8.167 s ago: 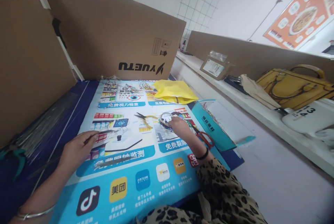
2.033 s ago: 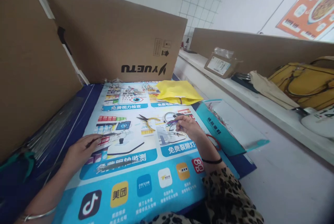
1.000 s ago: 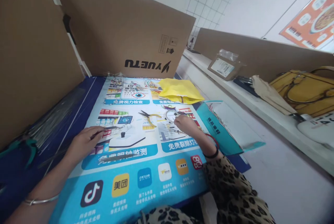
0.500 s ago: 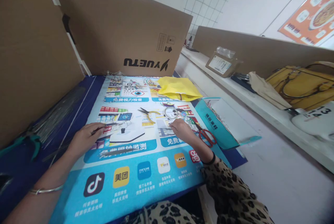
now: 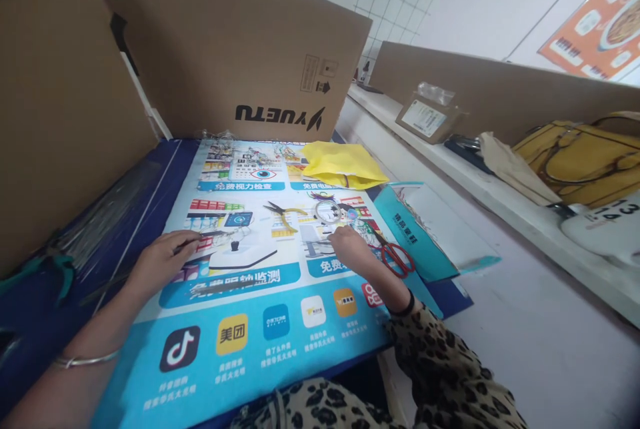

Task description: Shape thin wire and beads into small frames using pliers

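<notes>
My left hand (image 5: 163, 259) rests at the left of the printed mat (image 5: 280, 376), its fingers pressed together near a small tangle of thin wire (image 5: 227, 240). Whatever it pinches is too small to make out. Over the mat's right half, my right hand (image 5: 353, 249) is closed in a pinch, and its contents are hidden too. Yellow-handled pliers (image 5: 286, 216) lie with jaws apart between the hands. Just beyond my right hand is a clear ring-shaped object (image 5: 328, 211). Red-handled scissors (image 5: 397, 260) lie right of that hand.
A yellow bag (image 5: 345, 166) lies at the mat's far right. Beside the mat stands an open teal box (image 5: 413, 232) with wire pieces inside. Long thin wires (image 5: 107, 222) and a teal-handled tool (image 5: 63, 272) lie at left. Cardboard panels (image 5: 225, 36) stand behind.
The view has shifted slightly. My right hand has moved a little to the right; my left hand stays nearly in place. The pliers, scissors and bag lie as before.
</notes>
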{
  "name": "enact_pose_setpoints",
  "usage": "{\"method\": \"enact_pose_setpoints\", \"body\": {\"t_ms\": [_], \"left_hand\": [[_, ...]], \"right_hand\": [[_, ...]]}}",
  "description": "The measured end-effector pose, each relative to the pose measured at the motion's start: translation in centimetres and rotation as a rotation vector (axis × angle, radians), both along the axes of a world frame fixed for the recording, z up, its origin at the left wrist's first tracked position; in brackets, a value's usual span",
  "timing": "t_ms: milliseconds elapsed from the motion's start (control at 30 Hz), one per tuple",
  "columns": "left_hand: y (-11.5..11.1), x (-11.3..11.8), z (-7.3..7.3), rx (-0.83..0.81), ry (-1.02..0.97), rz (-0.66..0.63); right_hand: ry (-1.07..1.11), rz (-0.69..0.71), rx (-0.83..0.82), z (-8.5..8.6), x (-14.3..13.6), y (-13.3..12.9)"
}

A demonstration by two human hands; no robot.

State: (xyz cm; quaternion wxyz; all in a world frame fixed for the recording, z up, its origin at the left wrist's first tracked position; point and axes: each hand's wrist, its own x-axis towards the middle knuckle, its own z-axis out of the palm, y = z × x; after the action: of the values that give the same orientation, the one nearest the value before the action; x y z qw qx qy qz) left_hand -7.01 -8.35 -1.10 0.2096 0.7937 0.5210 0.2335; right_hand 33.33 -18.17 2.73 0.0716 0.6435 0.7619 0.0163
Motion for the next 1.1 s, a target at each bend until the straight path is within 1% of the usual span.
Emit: {"method": "enact_pose_setpoints", "body": {"t_ms": [100, 267, 367, 533, 667, 833, 967, 1100], "left_hand": [[-0.1, 0.1, 0.2, -0.002, -0.015, 0.004], [0.0, 0.0, 0.1, 0.001, -0.016, 0.038], [0.2, 0.0, 0.0, -0.018, -0.008, 0.036], [0.1, 0.1, 0.3, -0.058, -0.016, 0.071], [0.1, 0.1, 0.2, -0.052, -0.030, 0.067], [0.2, -0.1, 0.1, -0.079, -0.023, 0.069], [0.1, 0.1, 0.3, -0.070, -0.011, 0.070], [0.1, 0.0, 0.1, -0.050, -0.016, 0.067]], "right_hand": [[-0.008, -0.025, -0.001, 0.4, 1.3, 0.1], [-0.035, -0.157, 0.043, 0.9, 4.6, 0.4], [-0.023, -0.162, 0.050, 0.9, 5.3, 0.0], [0.013, -0.084, 0.026, 0.2, 4.5, -0.7], [0.003, -0.101, 0.048, 0.2, 4.3, -0.8], [-0.020, -0.139, 0.077, 0.6, 4.2, -0.8], [-0.004, -0.087, 0.048, 1.0, 3.3, -0.8], [0.021, -0.058, -0.001, 1.7, 2.4, -0.8]]}}
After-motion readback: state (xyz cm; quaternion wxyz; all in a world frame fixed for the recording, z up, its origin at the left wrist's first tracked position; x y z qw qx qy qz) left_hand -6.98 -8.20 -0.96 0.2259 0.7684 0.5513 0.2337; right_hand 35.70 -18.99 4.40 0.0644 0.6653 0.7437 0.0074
